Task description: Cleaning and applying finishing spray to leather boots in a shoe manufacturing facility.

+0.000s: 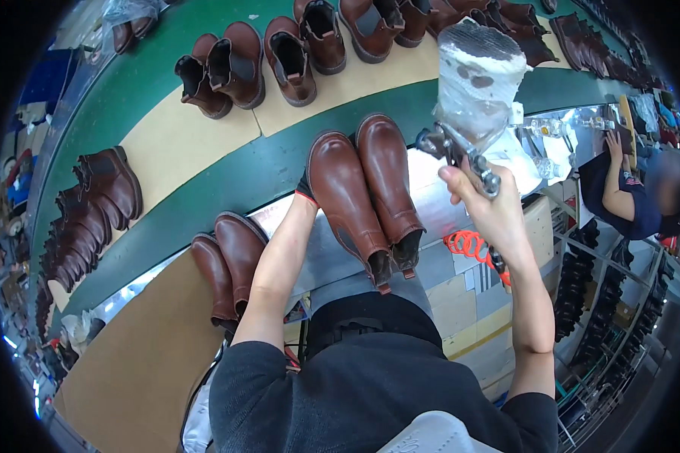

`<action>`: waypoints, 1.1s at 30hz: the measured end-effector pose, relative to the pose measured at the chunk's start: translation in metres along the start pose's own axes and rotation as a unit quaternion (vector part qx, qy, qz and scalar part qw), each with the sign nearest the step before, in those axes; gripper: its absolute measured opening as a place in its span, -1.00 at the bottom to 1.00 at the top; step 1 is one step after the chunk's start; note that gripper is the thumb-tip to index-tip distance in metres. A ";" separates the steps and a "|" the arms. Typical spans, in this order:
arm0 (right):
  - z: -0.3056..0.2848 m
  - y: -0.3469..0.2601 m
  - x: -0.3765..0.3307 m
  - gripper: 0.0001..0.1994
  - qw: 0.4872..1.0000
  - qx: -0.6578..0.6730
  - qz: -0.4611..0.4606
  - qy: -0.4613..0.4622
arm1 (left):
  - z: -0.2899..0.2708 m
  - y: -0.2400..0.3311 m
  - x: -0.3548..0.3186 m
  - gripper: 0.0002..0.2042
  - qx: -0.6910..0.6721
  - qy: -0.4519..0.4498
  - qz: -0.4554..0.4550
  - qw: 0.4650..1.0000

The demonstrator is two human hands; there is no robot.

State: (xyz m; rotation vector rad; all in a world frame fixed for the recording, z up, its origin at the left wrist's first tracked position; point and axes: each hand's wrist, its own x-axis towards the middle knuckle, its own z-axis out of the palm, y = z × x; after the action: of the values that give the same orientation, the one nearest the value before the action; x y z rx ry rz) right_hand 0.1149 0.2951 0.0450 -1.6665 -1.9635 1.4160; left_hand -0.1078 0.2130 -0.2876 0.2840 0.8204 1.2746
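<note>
Nearest the lens, at six o'clock, is the person's dark sleeved torso (pixel 370 385), with both bare forearms rising from it. The right hand (pixel 485 202), at about three o'clock of centre, is closed around the grip of a spray gun (pixel 461 155) whose plastic-wrapped cup (pixel 480 75) stands up toward one o'clock; a coiled orange hose (pixel 470 245) hangs just below the wrist. The left hand (pixel 305 189) reaches to the outer side of a pair of glossy brown ankle boots (pixel 366 192) at the centre, toes pointing to twelve o'clock; it is mostly hidden behind the left boot, so its grasp cannot be told. Another brown pair (pixel 227 264) stands at eight o'clock, beside the left forearm. More boots line the green conveyor (pixel 151 83) from nine to one o'clock. Another person's arm (pixel 618 189) shows at three o'clock.
</note>
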 end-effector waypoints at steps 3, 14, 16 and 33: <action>0.007 -0.014 -0.004 -0.70 0.998 0.000 -0.027 -0.050 | 0.011 0.011 -0.005 -0.69 -0.209 0.028 -0.118 0.970; 0.005 -0.024 -0.011 -0.67 0.994 -0.088 -0.042 -0.039 | 0.052 0.032 -0.020 -0.67 -0.154 -0.124 0.007 0.980; 0.010 -0.022 -0.017 -0.65 0.991 -0.091 -0.090 -0.043 | 0.048 0.028 -0.017 -0.67 -0.066 -0.137 0.047 0.987; 0.005 0.020 0.010 -0.71 0.997 0.043 0.052 0.032 | 0.037 0.013 -0.009 -0.69 -0.099 -0.127 0.047 0.986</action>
State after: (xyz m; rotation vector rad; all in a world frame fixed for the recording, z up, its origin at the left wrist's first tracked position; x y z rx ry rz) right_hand 0.1211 0.2985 0.0232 -1.7759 -1.7783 1.4418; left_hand -0.0925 0.2173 -0.2504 0.3195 0.4645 1.3643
